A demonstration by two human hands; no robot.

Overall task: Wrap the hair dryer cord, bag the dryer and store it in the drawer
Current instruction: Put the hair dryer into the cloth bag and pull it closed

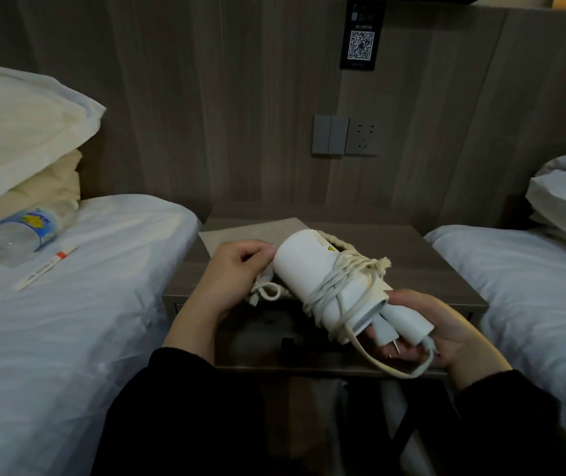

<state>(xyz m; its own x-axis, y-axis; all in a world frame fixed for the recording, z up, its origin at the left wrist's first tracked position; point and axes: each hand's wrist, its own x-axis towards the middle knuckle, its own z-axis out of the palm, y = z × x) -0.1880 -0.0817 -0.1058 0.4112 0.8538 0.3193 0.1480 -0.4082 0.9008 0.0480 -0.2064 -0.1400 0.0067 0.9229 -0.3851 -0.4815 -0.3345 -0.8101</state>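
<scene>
The dryer [305, 266] is white and lies slantwise in both hands, above the nightstand [446, 269] and the open drawer [257, 338] under it; its barrel points up and left, its folded handle down and right. The cord [343, 286] is wound in several turns round the lower half of the body; one loose loop hangs below the right hand [436, 334]. That hand lies palm up with the fingers curled round the handle end; the plug [383, 333] rests in it beside the handle, prongs toward the palm. The left hand [233, 273] is at the barrel's mouth, fingers curled and thumb close to the rim; it seems to pinch a bunch of pale cloth at the near edge of the bag [240, 233], though the grip itself is partly hidden. The bag is beige and lies flat on the nightstand behind the dryer; its braided drawstring [383, 262] runs behind the barrel and ends in a frayed knot to the right. Both arms wear dark sleeves.

On the left bed [86, 304] lie a bottle [24, 231] with a blue label and a white stick [44, 266] with an orange band, near stacked pillows [17, 139]; the right bed [532, 286] has pillows too. On the wall panel are two switches [329, 134], a socket [360, 135] just beside them, and a QR card [360, 36] higher up.
</scene>
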